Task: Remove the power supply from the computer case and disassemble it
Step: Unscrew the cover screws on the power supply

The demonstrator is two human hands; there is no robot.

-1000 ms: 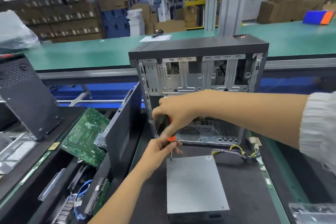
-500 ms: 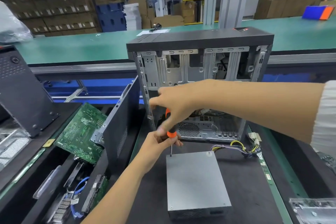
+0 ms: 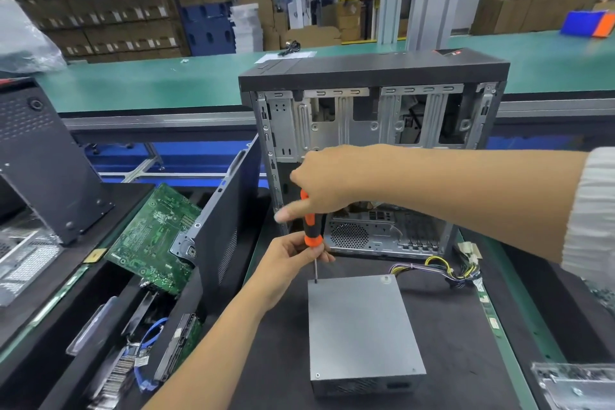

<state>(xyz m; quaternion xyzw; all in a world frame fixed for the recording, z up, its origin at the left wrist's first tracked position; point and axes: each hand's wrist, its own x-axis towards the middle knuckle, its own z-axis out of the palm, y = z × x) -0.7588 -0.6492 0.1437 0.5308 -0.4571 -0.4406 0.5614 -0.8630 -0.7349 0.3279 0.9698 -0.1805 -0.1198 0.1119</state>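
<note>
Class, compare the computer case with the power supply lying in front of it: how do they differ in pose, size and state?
The computer case stands upright; the power supply lies flat on the black mat. The case is far larger. The case is open at the side, showing its bare metal frame; the power supply is closed, a screwdriver tip at its far left corner. Both are boxy metal housings.

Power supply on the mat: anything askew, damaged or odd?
Nothing stands out. The power supply lies flat on the black mat, out of the computer case, lid unmarked, its cable bundle trailing to the right. Both hands hold the screwdriver upright, tip on the lid's far-left corner.
</note>
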